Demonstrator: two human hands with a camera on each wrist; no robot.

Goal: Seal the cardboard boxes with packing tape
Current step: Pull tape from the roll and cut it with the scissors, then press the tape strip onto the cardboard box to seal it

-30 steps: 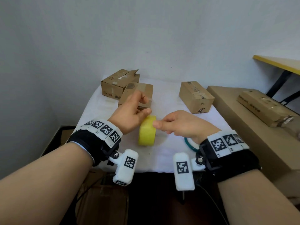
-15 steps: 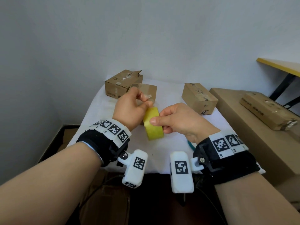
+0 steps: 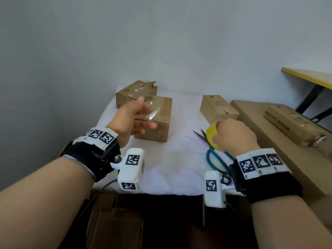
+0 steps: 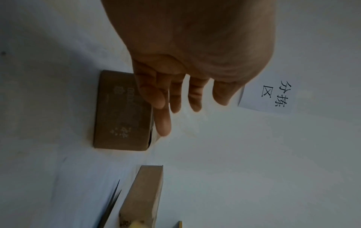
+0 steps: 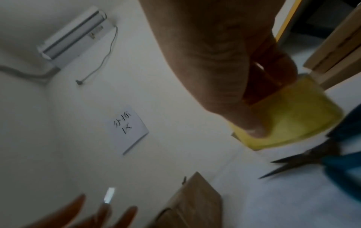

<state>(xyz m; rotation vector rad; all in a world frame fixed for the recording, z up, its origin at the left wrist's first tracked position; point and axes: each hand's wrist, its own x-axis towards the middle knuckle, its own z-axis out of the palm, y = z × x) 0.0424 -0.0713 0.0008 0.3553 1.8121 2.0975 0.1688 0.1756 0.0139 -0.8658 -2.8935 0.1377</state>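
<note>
**Against the pale wall, a cloth-covered table**

On the white cloth [image 3: 167, 164] stand three cardboard boxes; the nearest box [image 3: 154, 121] is the landmark. Just before it the left hand [image 3: 131, 119] hovers, fingers spread, a clear tape strip [image 3: 152, 112] clinging to them. Right of it, the right hand [image 3: 233, 135] grips the yellow tape roll [image 3: 211, 133] over teal-handled scissors [image 3: 215, 159]. Behind hangs a paper sign [image 5: 126, 131] and an air conditioner [image 5: 74, 34].

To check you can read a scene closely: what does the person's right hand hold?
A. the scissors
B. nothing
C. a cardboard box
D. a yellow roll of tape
D: the right hand grips the yellow roll of tape, while the scissors lie on the white table beneath it.
</note>
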